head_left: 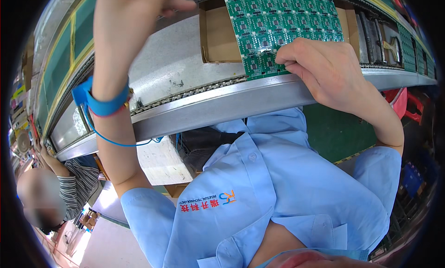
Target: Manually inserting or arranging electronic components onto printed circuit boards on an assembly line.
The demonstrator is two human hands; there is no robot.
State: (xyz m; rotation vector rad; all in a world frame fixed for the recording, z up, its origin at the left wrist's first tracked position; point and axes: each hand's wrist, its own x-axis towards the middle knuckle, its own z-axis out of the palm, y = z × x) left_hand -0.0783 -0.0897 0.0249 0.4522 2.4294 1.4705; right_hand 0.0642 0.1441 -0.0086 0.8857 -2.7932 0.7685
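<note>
A large green circuit board panel (285, 20), with rows of small dark components, lies across the rails over a brown cardboard box (222, 31). My right hand (324, 71) is at the panel's near edge, its thumb and forefinger pinched together over the board. What sits between those fingertips, if anything, is too small to make out. My left hand (132, 13) is raised left of the box, over the line. One of its digits stretches out to the right; the other fingers are partly cut off by the top edge. A blue wrist strap (107, 101) with a coiled cord circles my left wrist.
A metal rail (204, 115) with a chain runs along the near side of the line. More green boards (407, 47) lie farther right. Under the rail at left stands a white box (162, 163). Another person in a striped sleeve (76, 184) is at the far left.
</note>
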